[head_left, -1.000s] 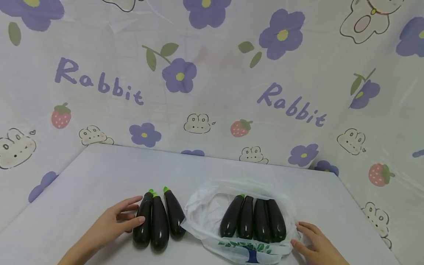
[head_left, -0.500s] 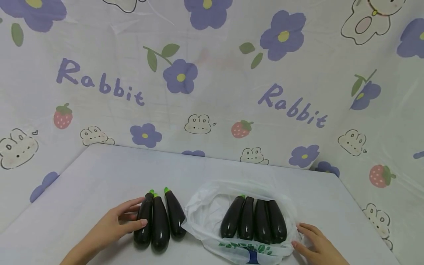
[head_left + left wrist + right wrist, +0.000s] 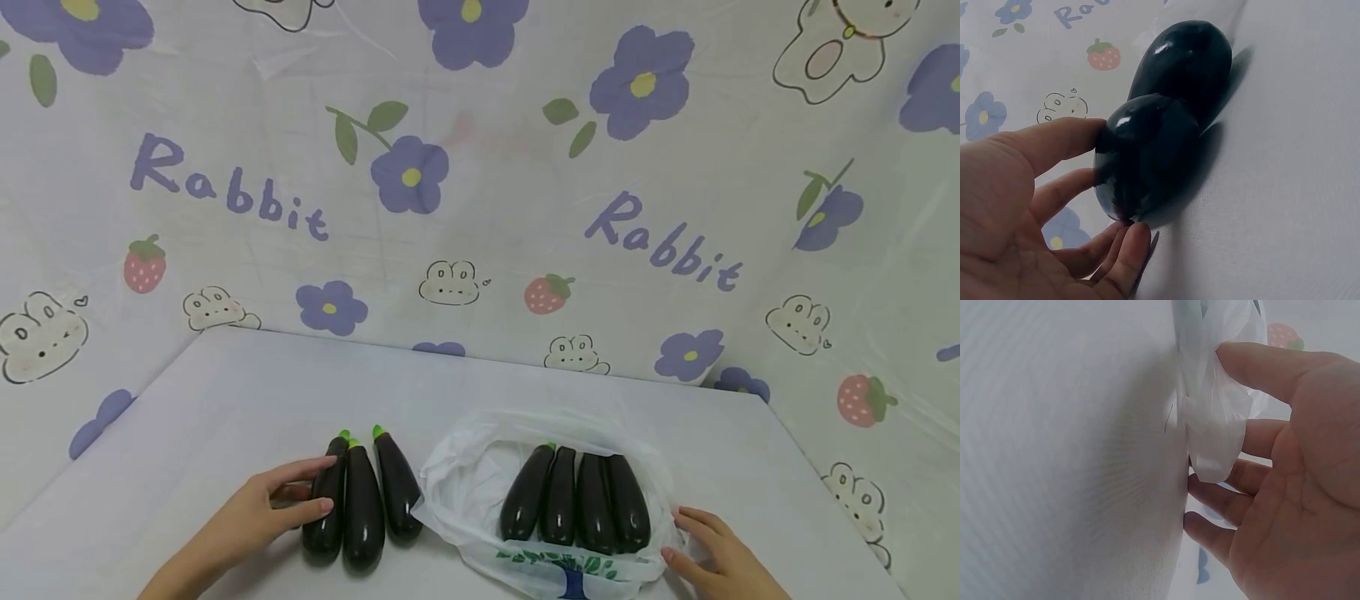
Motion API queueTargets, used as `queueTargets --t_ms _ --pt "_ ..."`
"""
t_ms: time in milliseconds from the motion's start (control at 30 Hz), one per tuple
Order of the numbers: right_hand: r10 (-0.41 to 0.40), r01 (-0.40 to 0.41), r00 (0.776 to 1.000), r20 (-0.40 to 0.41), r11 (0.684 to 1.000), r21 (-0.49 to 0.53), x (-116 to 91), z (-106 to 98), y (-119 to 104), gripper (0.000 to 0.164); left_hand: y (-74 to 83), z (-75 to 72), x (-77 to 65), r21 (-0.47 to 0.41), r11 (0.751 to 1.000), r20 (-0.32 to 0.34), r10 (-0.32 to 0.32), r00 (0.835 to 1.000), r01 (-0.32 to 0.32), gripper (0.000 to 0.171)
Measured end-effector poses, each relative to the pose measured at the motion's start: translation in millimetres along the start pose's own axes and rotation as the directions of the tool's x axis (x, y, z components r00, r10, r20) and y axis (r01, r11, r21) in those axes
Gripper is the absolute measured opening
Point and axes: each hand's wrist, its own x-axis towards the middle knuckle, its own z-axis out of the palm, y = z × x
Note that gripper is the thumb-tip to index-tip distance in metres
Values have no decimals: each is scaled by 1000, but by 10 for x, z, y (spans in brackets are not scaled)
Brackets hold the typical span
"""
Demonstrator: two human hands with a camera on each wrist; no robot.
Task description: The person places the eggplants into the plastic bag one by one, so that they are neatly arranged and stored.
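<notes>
The leftmost eggplant [image 3: 324, 540] of three on the white table [image 3: 300, 383] is held by the left hand [image 3: 258, 510], thumb and fingers curved round its side. The plastic bag [image 3: 453, 527], containing four eggplants [image 3: 595, 508], is held at its right edge between the right hand's [image 3: 716, 557] thumb and fingers.

Soft, even light; 2 wrist views dimmer; glare spots on eggplants [image 3: 363, 517], blurry shadows on table [image 3: 255, 392].

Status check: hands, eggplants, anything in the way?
Left hand gripping leftmost eggplant; right hand holding bag. Four eggplants bagged. Two loose eggplants between left hand and bag.
</notes>
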Motion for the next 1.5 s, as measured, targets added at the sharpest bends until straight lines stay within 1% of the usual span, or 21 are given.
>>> queueTargets --t_ms 100,333,400,600,833,900,1033,1200,1300,1433,1500 --pt "5 -5 1000 1 1000 -1 4 3 4 78 -5 5 -1 1 1000 3 -8 1000 8 59" --pt "9 -9 1000 -4 1000 -23 10 5 11 79 -26 2 -1 4 1000 19 13 1000 -13 54" --pt "13 -13 1000 -2 1000 -27 12 8 11 79 -30 0 4 3 1000 22 9 1000 -9 54" --pt "20 -20 1000 -3 1000 -22 8 8 -2 80 -45 -9 18 13 1000 20 8 1000 -8 55" --pt "-11 11 1000 -4 1000 -29 5 0 -5 76 -52 -11 6 27 998 19 48 999 -48 59" --pt "-11 11 1000 -4 1000 -27 7 -3 -13 76 -53 -13 9 16 999 23 38 999 -39 60" --pt "-16 16 1000 -6 999 -28 9 -3 -15 75 -43 -16 -5 16 999 28 46 999 -46 61" --pt "-19 19 1000 -6 999 -28 15 -3 -6 75 -19 -31 -19 41 995 73 89 993 -92 64" --pt "-20 20 1000 -3 999 -29 16 -3 -7 74 -13 -39 -21 60 995 95 76 993 -82 63" --pt "-18 18 1000 -7 999 -29 9 -1 -10 74 -27 -41 -19 73 995 97 57 994 -65 62" --pt "-19 19 1000 -9 999 -32 11 -1 -11 74 -36 -42 -15 62 995 100 71 992 -78 62"
